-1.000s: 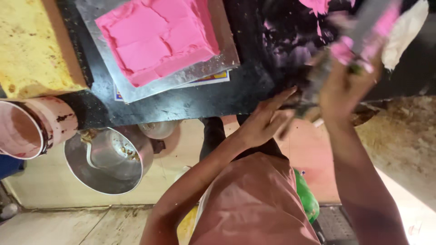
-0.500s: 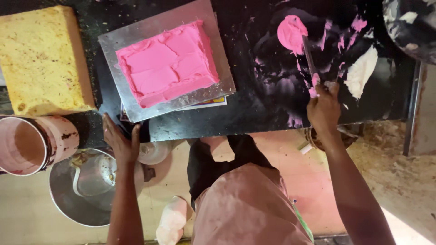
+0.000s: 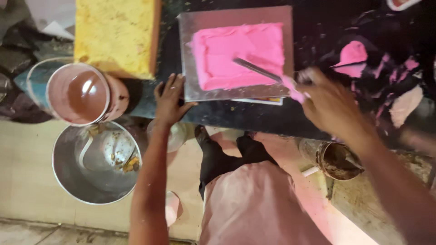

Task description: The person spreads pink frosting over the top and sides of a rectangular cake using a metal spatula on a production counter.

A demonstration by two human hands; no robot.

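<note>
On the dark surface point(image 3: 236, 115), at about 12 o'clock from the person, sits a square silver board point(image 3: 190, 59) with a flat pink-iced cake point(image 3: 227, 54) on it. The right hand point(image 3: 334, 106) comes in from 3 o'clock with its grip closed around the pink-smeared handle of a spatula point(image 3: 261, 70), and the thin metal blade lies across the pink icing. The left hand point(image 3: 169, 100) rests at 9 o'clock of the board, fingers spread and open, touching the board's lower left edge and holding nothing. A plain yellow sponge cake point(image 3: 116, 36) lies at 10 o'clock, just beside the board. Smears of pink icing point(image 3: 352, 56) mark the surface at 2 o'clock. Below the surface edge, at 8 o'clock, stand a pink bucket point(image 3: 81, 93) and a steel bowl point(image 3: 95, 165).
</note>
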